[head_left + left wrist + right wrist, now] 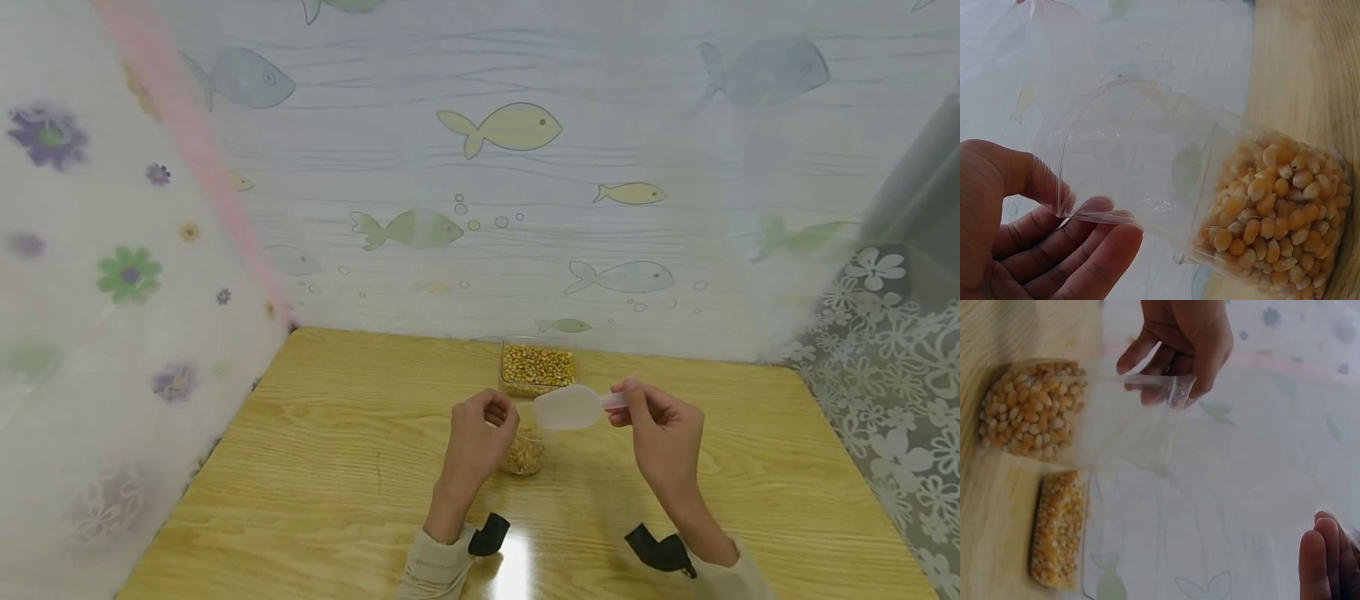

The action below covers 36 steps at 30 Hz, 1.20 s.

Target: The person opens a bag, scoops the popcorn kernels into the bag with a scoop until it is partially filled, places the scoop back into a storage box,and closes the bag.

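Observation:
My left hand pinches the mouth of a clear plastic bag between thumb and fingers. Yellow corn kernels fill the bottom of the bag, which stands on the table with its upper part pulled open. In my right hand is a translucent white scoop, gripped by its handle. Its blade points left, over the bag's mouth, and no kernels show in it. In the right wrist view only the right fingertips appear, at the lower right, beside the pale, blurred scoop.
Behind the bag a clear rectangular container holds more corn kernels. All this stands on a wood-grain table. A fish-printed curtain hangs along the back edge, with a flowered one at the left.

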Tool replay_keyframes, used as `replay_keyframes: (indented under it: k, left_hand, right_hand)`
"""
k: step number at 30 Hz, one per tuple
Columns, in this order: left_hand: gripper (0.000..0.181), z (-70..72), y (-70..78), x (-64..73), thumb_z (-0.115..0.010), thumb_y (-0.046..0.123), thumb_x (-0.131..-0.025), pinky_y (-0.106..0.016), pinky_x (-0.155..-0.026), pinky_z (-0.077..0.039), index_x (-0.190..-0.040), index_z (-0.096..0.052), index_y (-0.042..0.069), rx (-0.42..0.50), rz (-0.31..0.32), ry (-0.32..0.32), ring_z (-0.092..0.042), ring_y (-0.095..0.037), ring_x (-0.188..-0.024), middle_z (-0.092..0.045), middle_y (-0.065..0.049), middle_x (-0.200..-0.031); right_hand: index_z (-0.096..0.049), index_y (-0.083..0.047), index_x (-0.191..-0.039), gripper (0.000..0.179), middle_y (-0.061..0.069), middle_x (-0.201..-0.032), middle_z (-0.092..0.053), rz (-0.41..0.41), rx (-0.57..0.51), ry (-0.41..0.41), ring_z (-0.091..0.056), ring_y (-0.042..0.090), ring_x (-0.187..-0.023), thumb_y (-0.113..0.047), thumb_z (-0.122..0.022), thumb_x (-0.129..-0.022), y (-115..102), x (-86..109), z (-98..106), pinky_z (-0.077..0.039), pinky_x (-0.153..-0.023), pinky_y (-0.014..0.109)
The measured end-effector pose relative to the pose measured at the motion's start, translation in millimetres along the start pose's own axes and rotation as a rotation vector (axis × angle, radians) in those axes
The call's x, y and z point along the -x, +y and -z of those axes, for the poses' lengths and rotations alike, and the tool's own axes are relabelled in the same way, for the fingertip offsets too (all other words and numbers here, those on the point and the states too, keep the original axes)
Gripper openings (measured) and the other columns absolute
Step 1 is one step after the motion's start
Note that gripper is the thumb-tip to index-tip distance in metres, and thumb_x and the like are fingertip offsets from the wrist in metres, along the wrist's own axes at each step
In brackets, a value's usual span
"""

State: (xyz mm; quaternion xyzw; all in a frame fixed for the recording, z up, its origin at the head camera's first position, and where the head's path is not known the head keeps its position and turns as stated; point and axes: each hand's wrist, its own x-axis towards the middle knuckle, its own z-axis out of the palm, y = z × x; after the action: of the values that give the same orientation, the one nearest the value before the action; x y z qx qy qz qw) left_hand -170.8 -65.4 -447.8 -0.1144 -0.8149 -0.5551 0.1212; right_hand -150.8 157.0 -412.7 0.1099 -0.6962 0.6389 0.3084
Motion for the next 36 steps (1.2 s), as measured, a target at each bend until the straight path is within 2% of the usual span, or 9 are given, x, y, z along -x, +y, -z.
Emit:
replay_keyframes:
  k: [5,8,13,17,20,22,28,32,36]
  left_hand:
    - [0.011,0.5,-0.3,0.0,-0.064,0.004,-0.095,-0.024,-0.065,-0.055,-0.085,-0.069,0.007,0.003,0.006,-0.008,-0.064,-0.012,-0.068,-0.067,-0.003,-0.075]
    - [0.010,0.6,-0.5,-0.3,-0.065,0.004,-0.095,-0.024,-0.065,-0.055,-0.086,-0.070,0.007,0.006,0.006,-0.013,-0.064,-0.011,-0.068,-0.068,-0.002,-0.075]
    - [0.010,1.5,-1.6,-1.9,-0.065,0.006,-0.095,-0.024,-0.067,-0.055,-0.086,-0.070,0.009,-0.004,0.023,-0.030,-0.063,-0.009,-0.069,-0.067,-0.001,-0.076]
    - [0.010,2.7,-1.8,-2.3,-0.065,0.006,-0.095,-0.025,-0.068,-0.055,-0.087,-0.069,0.009,-0.009,0.028,-0.037,-0.063,-0.009,-0.069,-0.067,0.000,-0.076]
    - [0.010,3.1,-2.1,-2.0,-0.066,0.006,-0.095,-0.025,-0.068,-0.055,-0.087,-0.069,0.009,-0.013,0.023,-0.037,-0.063,-0.009,-0.068,-0.067,0.000,-0.076]
    - [0.010,3.1,-2.1,-1.6,-0.066,0.006,-0.095,-0.025,-0.068,-0.055,-0.087,-0.069,0.009,-0.011,0.025,-0.039,-0.063,-0.009,-0.068,-0.067,0.000,-0.076]
    - [0.010,2.6,-1.9,-0.4,-0.066,0.006,-0.095,-0.025,-0.068,-0.055,-0.087,-0.069,0.010,0.017,0.045,-0.045,-0.063,-0.009,-0.069,-0.067,0.001,-0.077]
    - [0.009,2.3,-1.6,-0.9,-0.066,0.005,-0.095,-0.025,-0.068,-0.056,-0.088,-0.069,0.009,0.014,0.033,-0.045,-0.063,-0.009,-0.069,-0.068,0.000,-0.077]
    - [0.009,2.7,-0.4,-1.9,-0.066,0.006,-0.095,-0.026,-0.069,-0.056,-0.088,-0.069,0.009,0.013,0.025,-0.043,-0.064,-0.010,-0.069,-0.068,0.000,-0.077]
  right_hand:
    - [-0.075,0.012,-0.090,0.020,-0.001,-0.074,-0.075,0.035,0.025,0.008,-0.069,0.007,-0.058,0.006,-0.057,-0.099,2,1.5,1,-0.057,-0.059,0.018]
    - [-0.074,0.015,-0.090,0.020,-0.004,-0.074,-0.075,0.074,0.027,0.044,-0.069,0.006,-0.058,0.009,-0.057,-0.098,5,0.3,1,-0.056,-0.058,0.018]
    - [-0.071,0.021,-0.089,0.019,0.001,-0.075,-0.076,0.157,-0.083,0.123,-0.070,0.006,-0.059,0.013,-0.055,-0.097,15,-7.3,4,-0.057,-0.059,0.018]
    - [-0.071,0.020,-0.090,0.019,0.003,-0.076,-0.077,0.146,-0.132,0.156,-0.071,0.008,-0.059,0.009,-0.057,-0.098,28,-15.7,2,-0.057,-0.061,0.018]
    - [-0.072,0.018,-0.092,0.019,0.000,-0.077,-0.077,0.103,-0.071,0.169,-0.071,0.006,-0.060,0.008,-0.058,-0.098,45,-19.4,-2,-0.057,-0.061,0.018]
    - [-0.072,0.019,-0.093,0.019,0.004,-0.076,-0.076,0.080,0.003,0.173,-0.070,0.004,-0.060,0.008,-0.057,-0.098,59,-20.8,-5,-0.057,-0.061,0.017]
    - [-0.072,0.020,-0.096,0.017,0.033,-0.078,-0.070,0.086,0.127,0.144,-0.069,-0.002,-0.064,0.009,-0.060,-0.097,90,-24.6,-15,-0.055,-0.063,0.013]
    - [-0.075,0.013,-0.102,0.016,0.030,-0.083,-0.072,0.144,0.208,0.086,-0.069,-0.006,-0.070,0.004,-0.062,-0.097,101,-28.3,-20,-0.053,-0.066,0.009]
    - [-0.076,0.008,-0.106,0.018,0.025,-0.084,-0.075,0.167,0.294,0.017,-0.072,0.004,-0.069,-0.002,-0.063,-0.100,107,-33.4,-24,-0.051,-0.067,0.007]
